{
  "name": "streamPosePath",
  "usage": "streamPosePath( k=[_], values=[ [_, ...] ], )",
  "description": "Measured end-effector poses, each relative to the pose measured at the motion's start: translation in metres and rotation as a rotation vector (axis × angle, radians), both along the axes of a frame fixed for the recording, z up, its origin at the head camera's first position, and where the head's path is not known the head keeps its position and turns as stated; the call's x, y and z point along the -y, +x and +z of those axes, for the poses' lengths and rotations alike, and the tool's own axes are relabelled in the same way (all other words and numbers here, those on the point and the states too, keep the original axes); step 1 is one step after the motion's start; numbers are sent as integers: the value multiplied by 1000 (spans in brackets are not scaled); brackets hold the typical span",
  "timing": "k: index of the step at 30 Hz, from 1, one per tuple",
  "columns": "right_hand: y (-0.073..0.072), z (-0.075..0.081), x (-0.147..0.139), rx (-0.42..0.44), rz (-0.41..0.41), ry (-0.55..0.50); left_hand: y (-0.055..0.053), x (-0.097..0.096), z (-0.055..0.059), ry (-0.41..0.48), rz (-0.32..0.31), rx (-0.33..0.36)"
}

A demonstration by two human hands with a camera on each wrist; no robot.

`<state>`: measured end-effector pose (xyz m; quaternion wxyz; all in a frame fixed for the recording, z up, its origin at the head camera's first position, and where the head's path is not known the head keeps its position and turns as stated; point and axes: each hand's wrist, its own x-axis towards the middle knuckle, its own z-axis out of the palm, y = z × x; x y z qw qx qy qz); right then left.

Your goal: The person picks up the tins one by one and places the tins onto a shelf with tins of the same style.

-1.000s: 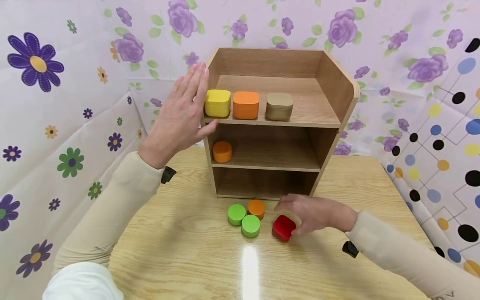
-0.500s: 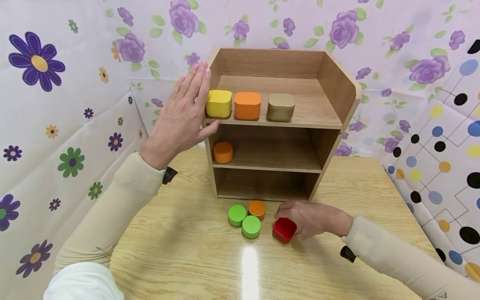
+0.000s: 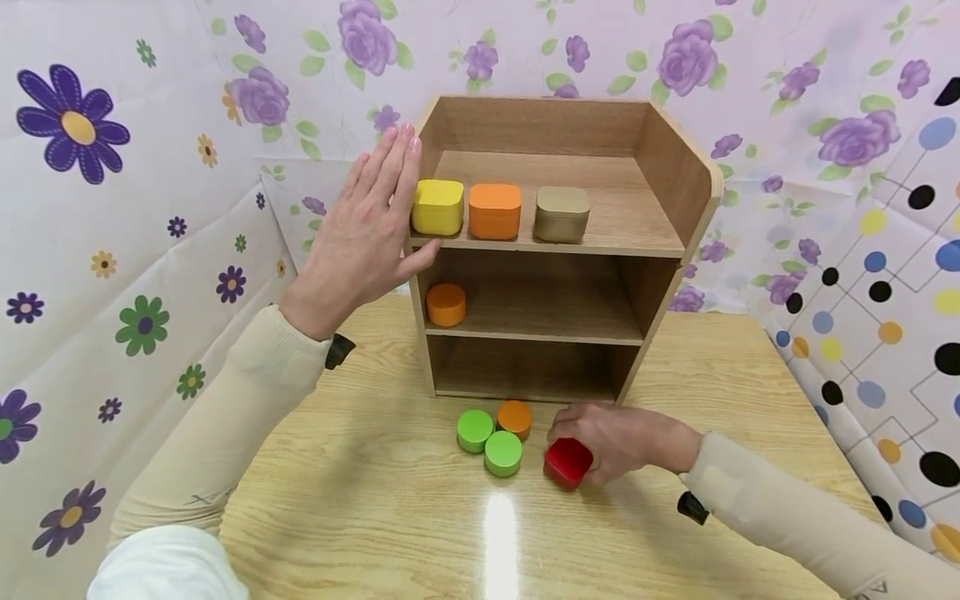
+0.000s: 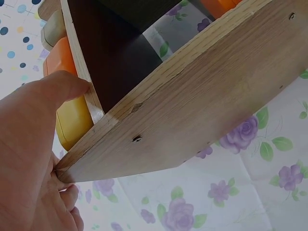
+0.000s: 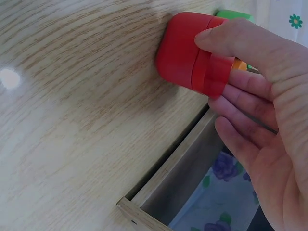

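In the head view my right hand (image 3: 618,440) grips a small red box (image 3: 567,463) with rounded corners on the table, right of the round tins. The right wrist view shows the thumb across the side of the red box (image 5: 185,53), near its seam, with fingers at the other side. My left hand (image 3: 360,225) lies with straight fingers along the left side of the wooden shelf (image 3: 536,292). Its thumb touches the front edge of the top board, beneath a yellow box (image 3: 438,207). On that board also stand an orange box (image 3: 494,212) and a khaki box (image 3: 561,215).
An orange round tin (image 3: 446,305) stands at the left on the middle shelf. Before the shelf, two green round tins (image 3: 502,453) and another orange round tin (image 3: 514,419) are grouped on the wooden table (image 3: 390,500). Patterned cloth walls (image 3: 187,250) surround the table.
My right hand has closed around the red box, which has shifted very slightly. My left hand has kept its place at the shelf, and the other boxes and tins stand as before.
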<state>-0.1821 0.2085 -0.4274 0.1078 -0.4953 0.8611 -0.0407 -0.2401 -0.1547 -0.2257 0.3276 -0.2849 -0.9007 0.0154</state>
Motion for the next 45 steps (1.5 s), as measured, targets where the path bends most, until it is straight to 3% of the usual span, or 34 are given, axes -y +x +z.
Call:
streamPosePath(
  k=[10,17,24,29,45],
  values=[
    [2,2,2,35,-35,41,0,1,0,3,2,13],
    [0,23,-1,137,-106,85,1,1,1,5,-6,9],
    [-4,64,-12,164,-147,55,1,-2,4,3,-8,11],
    [-4,99,-18,112,-129,10,1,-1,5,8,1,26],
    [8,201,-31,-107,-242,-38,1,0,2,21,-19,29]
  ],
)
